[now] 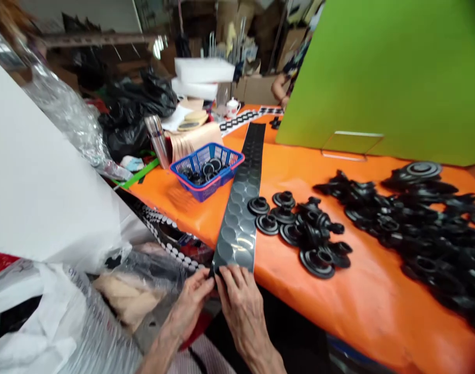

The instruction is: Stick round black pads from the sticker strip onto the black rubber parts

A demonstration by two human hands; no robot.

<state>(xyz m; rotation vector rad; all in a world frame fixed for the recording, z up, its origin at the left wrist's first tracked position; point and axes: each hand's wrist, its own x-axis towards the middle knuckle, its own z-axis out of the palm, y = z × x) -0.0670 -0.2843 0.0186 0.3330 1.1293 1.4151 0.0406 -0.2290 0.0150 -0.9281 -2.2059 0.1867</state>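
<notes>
A long dark strip with rows of round die-cut discs [237,210] runs across the orange table, its near end at the table's front edge. My left hand [188,306] pinches at the strip's near left corner, thumb and index finger together. Beside it, my right hand [241,306] has its bent fingers pressed together on the strip's near end; whether it grips the strip's edge is partly hidden. Several black round parts with raised stems [266,223] lie just right of the strip. Left of the strip stands a blue basket [204,195] with black round parts inside.
A large heap of black parts [420,234] covers the table's right side, before a green board [385,78]. A steel flask [157,140] and brown sheets stand behind the basket. White board and plastic bags are at the left. Another person's arm shows at the back.
</notes>
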